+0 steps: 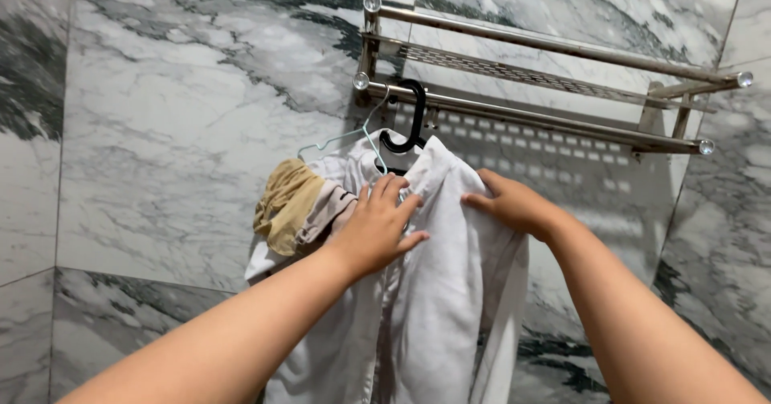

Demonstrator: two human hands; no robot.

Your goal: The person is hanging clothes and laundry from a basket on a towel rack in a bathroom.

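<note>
We saw both bare forearms enter from the bottom edge and rise toward the white cloth shirt (418,308), which hung flat against the grey-veined marble wall (177,131) and which we take as our landmark. The left arm came in from the lower left, stretched long and nearly straight, angled up to the shirt's upper front. The left hand (377,227) lay palm down on the cloth just below the collar, its fingers (389,191) loosely spread and slightly bent, resting on the fabric; whether they pinched any of it we could not tell. The right arm came in from the lower right, bent at the wrist so the right hand (514,203) turned inward across the shirt's shoulder on that side. Its fingertips pressed into the cloth at the shoulder seam, curled as if holding a fold, though the grip itself was hidden by the hand.

Just beside the shirt's other shoulder, touching it, hung a crumpled tan and beige cloth (293,207). Above the shirt's collar a black plastic hanger hook (411,115) looped over the lower bar, and next to it a thin pale-green wire hanger (353,135) hooked over the same bar. Farthest from us, above the shirt, the shiny steel towel rack (546,119) was fixed to the wall, with two round bars and a perforated shelf between them, running off to the right.
</note>
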